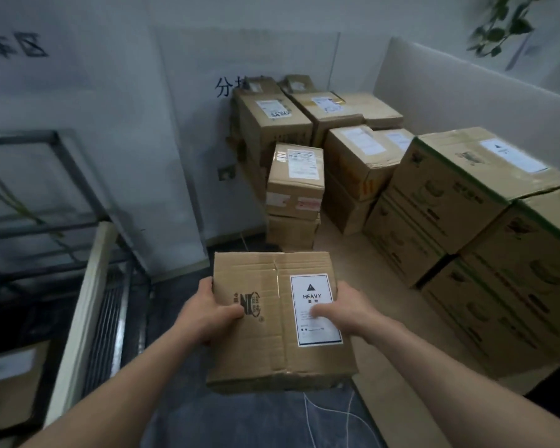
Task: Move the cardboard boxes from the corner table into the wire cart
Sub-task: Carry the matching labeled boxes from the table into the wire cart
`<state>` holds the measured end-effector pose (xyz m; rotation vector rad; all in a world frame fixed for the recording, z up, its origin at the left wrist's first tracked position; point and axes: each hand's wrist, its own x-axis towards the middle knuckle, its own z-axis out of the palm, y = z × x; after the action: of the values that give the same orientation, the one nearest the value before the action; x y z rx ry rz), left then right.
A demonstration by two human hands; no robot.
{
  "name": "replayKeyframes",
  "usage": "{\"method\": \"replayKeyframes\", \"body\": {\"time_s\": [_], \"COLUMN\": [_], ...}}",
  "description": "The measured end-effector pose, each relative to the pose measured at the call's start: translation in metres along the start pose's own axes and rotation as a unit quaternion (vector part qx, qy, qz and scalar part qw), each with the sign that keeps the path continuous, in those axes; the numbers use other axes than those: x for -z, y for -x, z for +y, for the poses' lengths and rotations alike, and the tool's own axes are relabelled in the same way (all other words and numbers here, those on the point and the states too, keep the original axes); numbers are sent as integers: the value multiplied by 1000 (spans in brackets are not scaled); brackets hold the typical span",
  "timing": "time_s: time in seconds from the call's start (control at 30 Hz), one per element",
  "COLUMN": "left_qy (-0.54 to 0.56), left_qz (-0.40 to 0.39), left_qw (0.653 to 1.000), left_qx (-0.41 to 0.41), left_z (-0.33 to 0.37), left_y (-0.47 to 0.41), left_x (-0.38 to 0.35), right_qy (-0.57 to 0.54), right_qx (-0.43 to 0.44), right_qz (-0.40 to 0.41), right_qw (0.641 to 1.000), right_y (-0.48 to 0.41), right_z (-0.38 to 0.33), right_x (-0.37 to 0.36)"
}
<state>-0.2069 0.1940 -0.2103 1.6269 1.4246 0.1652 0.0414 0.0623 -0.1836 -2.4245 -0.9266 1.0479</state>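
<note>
A taped cardboard box [280,318] marked HEAVY was held off the bench [385,367], gripped at both sides by the left hand [212,313] and right hand [340,310], thumbs on top. Judged stiff and weighty; bottom-edge support was advised. The wire cart [104,305] stood just left.

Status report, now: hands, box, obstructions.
Left hand and right hand both gripping HEAVY-labelled box. Box off table, not yet in wire cart. Nothing blocking.
</note>
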Motion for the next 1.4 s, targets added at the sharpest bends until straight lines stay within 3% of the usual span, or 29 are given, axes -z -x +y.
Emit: {"method": "replayKeyframes", "body": {"time_s": [0.2, 0.63, 1.07, 1.4], "left_qy": [20, 97, 168, 198], "left_qz": [71, 227, 351, 406], "left_qw": [996, 963, 906, 853], "left_qx": [51, 111, 169, 263], "left_z": [-54, -141, -200, -204], "left_y": [8, 44, 25, -20], "left_x": [100, 262, 335, 348], "right_qy": [35, 100, 124, 201], "right_qx": [49, 239, 341, 423], "right_qz": [-20, -43, -153, -238], "right_qw": [998, 965, 919, 851], "right_y": [-4, 1, -50, -115], "right_z": [-102, -308, -459, -540], "right_x": [-64, -167, -259, -308]}}
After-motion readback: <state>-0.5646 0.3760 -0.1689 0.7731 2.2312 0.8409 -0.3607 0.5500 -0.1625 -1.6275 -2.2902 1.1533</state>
